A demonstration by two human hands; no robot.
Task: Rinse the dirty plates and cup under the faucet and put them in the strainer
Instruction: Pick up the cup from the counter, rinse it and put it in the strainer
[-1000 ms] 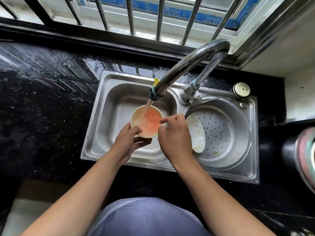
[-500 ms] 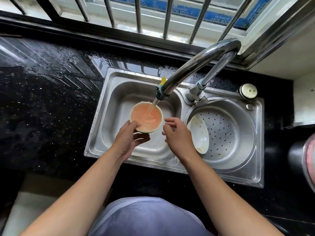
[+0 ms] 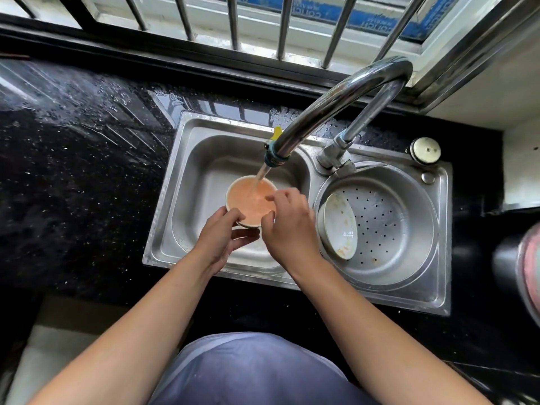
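Observation:
A white cup (image 3: pixel 248 200) full of orange-tinted water sits under the running faucet (image 3: pixel 330 112) over the left sink basin (image 3: pixel 198 176). My left hand (image 3: pixel 222 232) grips the cup from its near left side. My right hand (image 3: pixel 289 223) is at the cup's right rim, fingers curled, with the fingertips touching the rim and the water. A white plate (image 3: pixel 340 226) with orange stains leans on edge in the left part of the perforated strainer (image 3: pixel 391 229), which fills the right basin.
Wet black countertop (image 3: pixel 73 171) surrounds the sink. A barred window (image 3: pixel 233 21) runs along the back. A round metal cap (image 3: pixel 425 150) sits on the sink's back right corner. A dark round pot (image 3: pixel 523 264) stands at the right edge.
My right hand pulled back from the cup half a second ago, then returned to its right rim. The cup stays under the stream and has filled with orange water.

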